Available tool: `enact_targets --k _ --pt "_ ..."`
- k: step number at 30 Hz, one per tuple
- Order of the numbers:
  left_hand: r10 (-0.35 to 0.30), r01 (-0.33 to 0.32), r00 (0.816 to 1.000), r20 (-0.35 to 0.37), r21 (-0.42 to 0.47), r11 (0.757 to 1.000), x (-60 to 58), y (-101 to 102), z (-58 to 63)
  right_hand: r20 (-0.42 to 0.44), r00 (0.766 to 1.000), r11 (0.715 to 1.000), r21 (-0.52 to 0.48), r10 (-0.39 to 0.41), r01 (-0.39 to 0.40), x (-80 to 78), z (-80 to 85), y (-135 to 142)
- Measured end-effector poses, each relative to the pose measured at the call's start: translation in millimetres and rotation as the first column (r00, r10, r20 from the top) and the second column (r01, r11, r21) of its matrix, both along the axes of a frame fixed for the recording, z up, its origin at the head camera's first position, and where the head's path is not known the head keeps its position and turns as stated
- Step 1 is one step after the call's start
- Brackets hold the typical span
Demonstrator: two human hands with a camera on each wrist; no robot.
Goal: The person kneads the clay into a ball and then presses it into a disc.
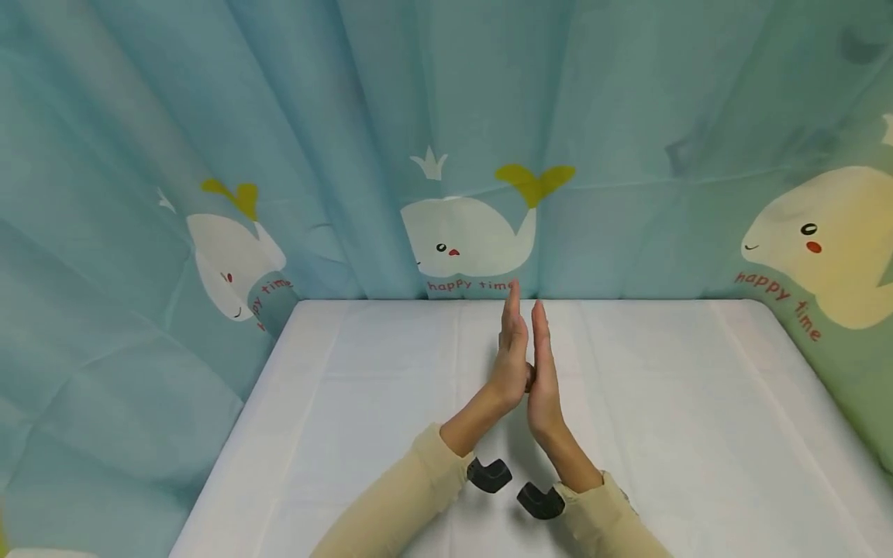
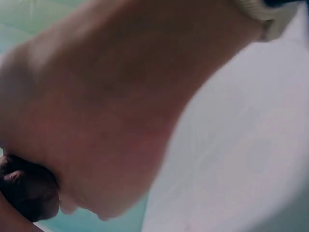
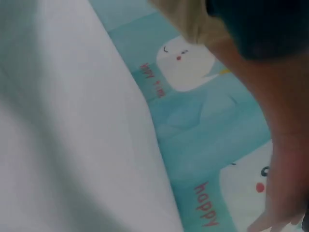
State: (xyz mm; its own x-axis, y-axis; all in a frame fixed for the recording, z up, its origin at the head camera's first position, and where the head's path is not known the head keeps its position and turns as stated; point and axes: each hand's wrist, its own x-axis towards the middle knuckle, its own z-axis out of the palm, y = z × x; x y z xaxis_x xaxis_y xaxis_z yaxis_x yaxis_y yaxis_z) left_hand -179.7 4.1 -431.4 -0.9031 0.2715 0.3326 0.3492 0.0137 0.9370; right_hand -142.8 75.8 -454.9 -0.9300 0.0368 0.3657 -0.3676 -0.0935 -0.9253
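My left hand (image 1: 511, 366) and right hand (image 1: 545, 380) face each other palm to palm above the table, fingers straight and pointing away from me. Between the lower palms sits a small dark brown rounded lump (image 1: 530, 378), pressed from both sides. Its surface looks uneven and glossy in the left wrist view, where the brown lump (image 2: 34, 193) shows beside the heel of a palm. Most of it is hidden by the hands, and its exact kind cannot be made out. Toward the fingertips a narrow gap parts the two hands.
A white-covered table (image 1: 377, 372) lies beneath the hands. Behind and to both sides hangs a blue-green curtain (image 1: 335, 155) printed with whales and "happy time". Dark curved pieces (image 1: 490, 476) stick out from both cuffs, close to one another.
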Motion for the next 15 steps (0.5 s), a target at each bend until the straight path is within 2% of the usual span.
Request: enact_targets --k 4,9,11,15 --pt "-0.023 0.023 1.0 0.018 -0.013 1.0 0.1 3 -6.6 0.038 0.999 1.0 -0.001 -0.021 0.021 -3.0 5.1 7" --pt "-0.095 0.096 0.994 0.052 -0.007 0.995 9.5 10 -12.3 0.062 0.997 0.997 -0.051 -0.049 0.053 -12.9 10.4 21" --pt "-0.123 0.123 0.99 0.063 0.012 0.992 14.3 12 -12.8 0.075 0.996 0.996 -0.066 -0.051 0.056 -17.3 9.5 25" --pt "-0.141 0.135 0.987 0.08 0.075 0.988 20.7 13 -13.9 0.083 0.996 0.997 -0.067 -0.031 0.037 -22.2 2.6 28"
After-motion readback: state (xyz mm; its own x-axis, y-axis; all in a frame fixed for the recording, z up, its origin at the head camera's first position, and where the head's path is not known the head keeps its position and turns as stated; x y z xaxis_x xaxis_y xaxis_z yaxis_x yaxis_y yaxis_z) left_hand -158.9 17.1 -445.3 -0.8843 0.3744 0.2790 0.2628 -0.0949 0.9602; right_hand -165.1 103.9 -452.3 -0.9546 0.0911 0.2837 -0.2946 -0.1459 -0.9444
